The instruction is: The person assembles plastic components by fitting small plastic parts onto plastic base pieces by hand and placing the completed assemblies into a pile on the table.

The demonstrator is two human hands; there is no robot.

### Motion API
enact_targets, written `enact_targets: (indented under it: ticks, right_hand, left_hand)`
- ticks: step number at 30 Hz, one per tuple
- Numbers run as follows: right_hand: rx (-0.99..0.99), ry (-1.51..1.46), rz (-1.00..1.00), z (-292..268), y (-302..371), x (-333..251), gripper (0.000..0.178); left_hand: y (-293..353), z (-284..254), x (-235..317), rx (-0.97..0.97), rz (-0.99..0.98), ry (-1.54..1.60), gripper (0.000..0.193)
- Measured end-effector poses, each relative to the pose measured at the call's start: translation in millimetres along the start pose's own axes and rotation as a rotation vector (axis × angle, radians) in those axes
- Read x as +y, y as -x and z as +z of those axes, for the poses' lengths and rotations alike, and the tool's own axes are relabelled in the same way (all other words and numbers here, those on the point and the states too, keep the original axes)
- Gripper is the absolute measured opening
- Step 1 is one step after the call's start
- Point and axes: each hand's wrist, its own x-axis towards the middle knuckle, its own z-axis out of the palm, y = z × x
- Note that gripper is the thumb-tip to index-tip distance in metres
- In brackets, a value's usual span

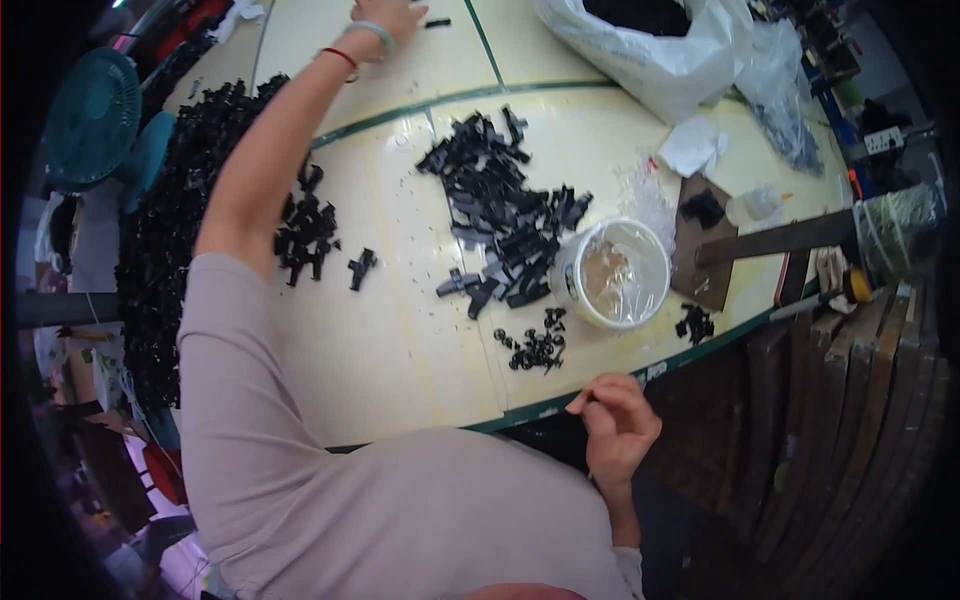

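My left arm stretches to the far side of the table. My left hand (385,14), partly cut off by the top edge, has its fingers extended beside a small black piece (437,22) and seems to hold nothing. At the near edge, my right hand (618,420) has thumb and fingers pinched together. Something small and dark may be between them, too small to name. Close to it lies a cluster of small round black parts (535,345). Beyond them spreads a pile of black plastic pieces (500,190). A smaller black pile (305,225) and a lone black piece (362,268) lie by my left arm.
A white tub (655,300) with clear plastic inside stands beside the pile. A large white plastic bag (640,60) holds black material. A metal bar (780,238) juts over the brown board (690,275) at right. A big black heap (175,230) lines the left side.
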Motion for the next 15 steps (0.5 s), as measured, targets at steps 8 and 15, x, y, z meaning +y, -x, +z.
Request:
enact_targets:
  ticks: [8,15]
  right_hand:
    - [0.115,-0.251,0.046,-4.3,-13.2,-4.1,0.019]
    - [0.133,-0.240,-0.014,-11.1,-12.6,4.5,0.020]
  left_hand:
    - [164.4,-171.0,62.3,-0.267,0.470,0.440,0.028]
    - [194.1,-188.8,63.1,-0.319,0.337,0.468,0.027]
